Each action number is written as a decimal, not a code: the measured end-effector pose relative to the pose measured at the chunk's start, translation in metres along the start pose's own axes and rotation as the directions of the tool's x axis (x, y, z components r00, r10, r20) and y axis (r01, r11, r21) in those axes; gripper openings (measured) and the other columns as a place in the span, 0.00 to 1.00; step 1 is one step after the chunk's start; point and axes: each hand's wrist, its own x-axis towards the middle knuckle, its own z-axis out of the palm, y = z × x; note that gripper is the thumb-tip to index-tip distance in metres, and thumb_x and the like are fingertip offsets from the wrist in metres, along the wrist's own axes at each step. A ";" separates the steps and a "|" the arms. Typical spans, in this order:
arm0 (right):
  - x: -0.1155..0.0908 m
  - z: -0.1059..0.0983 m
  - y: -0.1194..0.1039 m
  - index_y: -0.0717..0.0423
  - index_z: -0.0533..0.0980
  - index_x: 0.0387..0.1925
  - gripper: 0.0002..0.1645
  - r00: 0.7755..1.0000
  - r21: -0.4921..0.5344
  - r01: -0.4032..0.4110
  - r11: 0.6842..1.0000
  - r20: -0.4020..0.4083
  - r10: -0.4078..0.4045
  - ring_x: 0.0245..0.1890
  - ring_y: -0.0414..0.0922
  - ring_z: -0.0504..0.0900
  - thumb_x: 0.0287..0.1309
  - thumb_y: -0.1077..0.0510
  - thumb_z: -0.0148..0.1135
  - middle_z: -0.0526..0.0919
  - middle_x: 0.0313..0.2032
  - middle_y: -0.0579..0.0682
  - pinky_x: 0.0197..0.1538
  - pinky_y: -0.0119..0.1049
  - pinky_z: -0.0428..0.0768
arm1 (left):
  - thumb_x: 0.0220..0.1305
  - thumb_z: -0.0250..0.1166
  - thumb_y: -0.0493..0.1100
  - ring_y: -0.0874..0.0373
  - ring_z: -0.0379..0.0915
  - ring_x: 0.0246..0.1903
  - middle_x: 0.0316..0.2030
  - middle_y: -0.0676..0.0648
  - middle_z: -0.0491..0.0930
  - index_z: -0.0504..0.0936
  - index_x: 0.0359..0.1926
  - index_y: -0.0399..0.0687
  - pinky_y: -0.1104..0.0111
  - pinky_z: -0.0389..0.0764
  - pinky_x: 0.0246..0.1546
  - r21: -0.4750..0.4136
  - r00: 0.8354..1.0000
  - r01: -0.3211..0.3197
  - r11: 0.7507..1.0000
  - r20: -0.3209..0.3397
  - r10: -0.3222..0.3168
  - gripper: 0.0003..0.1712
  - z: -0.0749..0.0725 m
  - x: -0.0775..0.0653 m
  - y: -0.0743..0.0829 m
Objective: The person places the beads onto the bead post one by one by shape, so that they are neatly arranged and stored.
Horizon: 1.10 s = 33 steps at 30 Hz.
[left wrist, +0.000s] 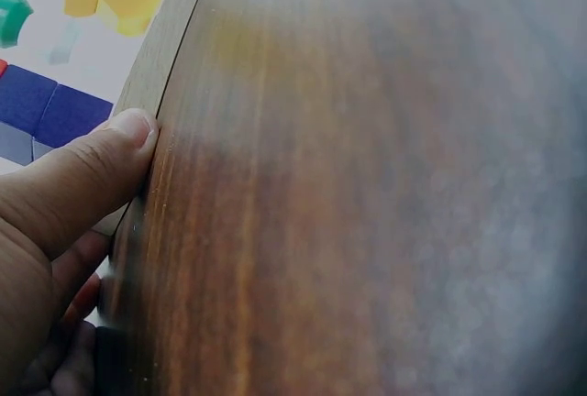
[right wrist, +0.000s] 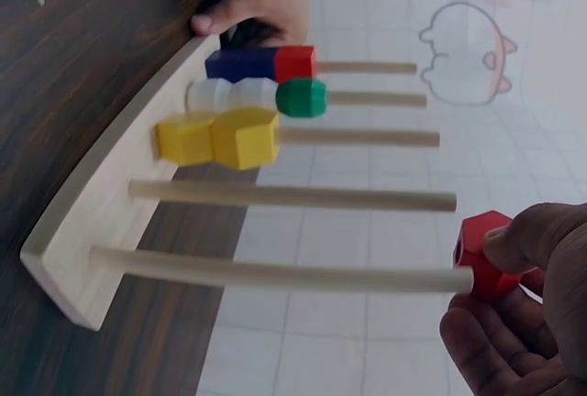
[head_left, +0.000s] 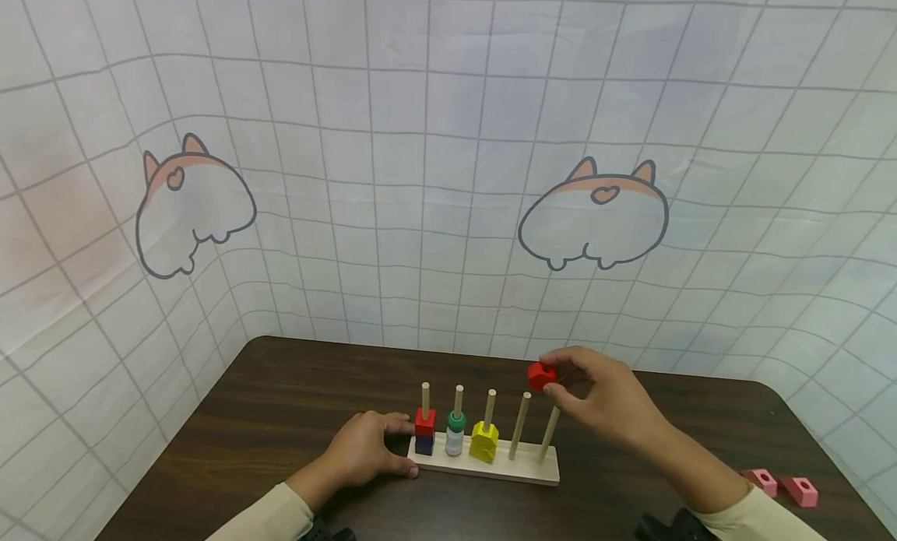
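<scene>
My left hand (head_left: 359,449) grips the left end of a wooden peg board (head_left: 522,469), its thumb against the front edge. In my right hand (head_left: 608,393), thumb and fingers pinch a red faceted bead (head_left: 540,377) with a hole. The bead is up by the tips of the two right-hand pegs (right wrist: 293,196), which are bare. On the leftmost peg a red block (right wrist: 294,62) tops dark blue blocks (right wrist: 240,63). A green bead (right wrist: 302,97) sits over white ones (right wrist: 229,95) on the second peg. The third carries yellow blocks (right wrist: 246,138).
Two pink blocks (head_left: 801,491) with holes lie on the dark wooden table (head_left: 294,393) at the right, near my right forearm. Behind the table hangs a white grid-patterned cloth (head_left: 434,292) with cartoon animal prints.
</scene>
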 end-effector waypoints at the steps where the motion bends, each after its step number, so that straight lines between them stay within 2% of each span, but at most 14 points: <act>1: 0.001 0.001 -0.002 0.55 0.82 0.52 0.20 1.000 0.003 0.004 1.000 0.002 -0.004 0.39 0.37 0.85 0.58 0.66 0.74 0.87 0.43 0.42 0.45 0.39 0.86 | 0.43 0.85 0.58 0.38 0.74 0.62 0.59 0.42 0.82 0.90 0.52 0.56 0.42 0.74 0.60 0.000 1.000 0.001 1.000 0.000 -0.001 0.32 0.000 0.000 0.000; 20: 0.011 0.025 -0.022 0.53 0.81 0.54 0.20 0.998 0.035 0.000 0.999 0.059 -0.002 0.40 0.36 0.85 0.60 0.65 0.72 0.86 0.44 0.41 0.47 0.45 0.85 | 0.43 0.85 0.57 0.38 0.75 0.61 0.59 0.42 0.82 0.90 0.53 0.56 0.42 0.74 0.59 0.001 1.000 0.002 1.000 -0.006 -0.002 0.33 0.000 0.000 0.002; 25: 0.011 0.028 -0.025 0.52 0.81 0.54 0.20 0.998 0.022 -0.002 1.000 0.055 0.001 0.40 0.37 0.85 0.61 0.65 0.72 0.86 0.45 0.40 0.47 0.46 0.85 | 0.43 0.85 0.57 0.38 0.75 0.61 0.59 0.42 0.82 0.90 0.53 0.55 0.42 0.74 0.60 0.006 1.000 -0.003 1.000 -0.009 0.003 0.33 0.000 0.000 0.002; 33: 0.013 0.036 -0.029 0.53 0.81 0.54 0.20 0.998 0.062 -0.006 0.998 0.068 0.002 0.41 0.38 0.84 0.61 0.65 0.72 0.86 0.45 0.41 0.47 0.43 0.84 | 0.43 0.85 0.57 0.38 0.74 0.61 0.60 0.42 0.81 0.90 0.52 0.56 0.41 0.73 0.60 0.006 1.000 -0.002 1.000 -0.002 0.002 0.33 0.000 -0.001 0.002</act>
